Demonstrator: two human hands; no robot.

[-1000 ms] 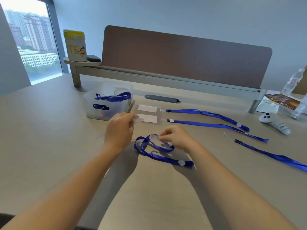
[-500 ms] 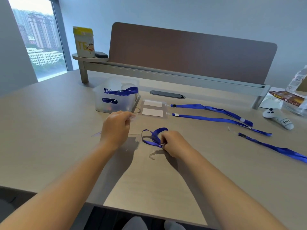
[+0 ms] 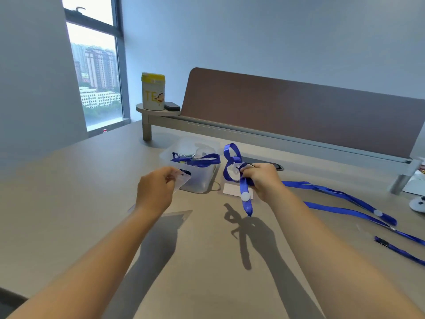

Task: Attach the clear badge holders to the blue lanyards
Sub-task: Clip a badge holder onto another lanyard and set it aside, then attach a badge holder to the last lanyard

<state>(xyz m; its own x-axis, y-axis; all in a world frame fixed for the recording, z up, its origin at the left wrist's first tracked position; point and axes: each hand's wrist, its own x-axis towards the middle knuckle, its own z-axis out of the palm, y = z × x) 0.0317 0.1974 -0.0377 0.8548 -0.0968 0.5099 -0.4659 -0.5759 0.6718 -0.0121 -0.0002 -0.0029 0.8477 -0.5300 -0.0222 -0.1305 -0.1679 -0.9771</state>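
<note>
My left hand [image 3: 154, 194] pinches a holder [image 3: 181, 180]; my right hand [image 3: 262, 180] grips a bunched lanyard [image 3: 232, 162] beside it. The loops may tangle and hide the clip, I think

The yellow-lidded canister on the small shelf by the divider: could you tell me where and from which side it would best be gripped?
Grip the yellow-lidded canister around its white body below the lid, coming from the front or its left. It stands upright and round, and a dark object sits close on its right.
</note>
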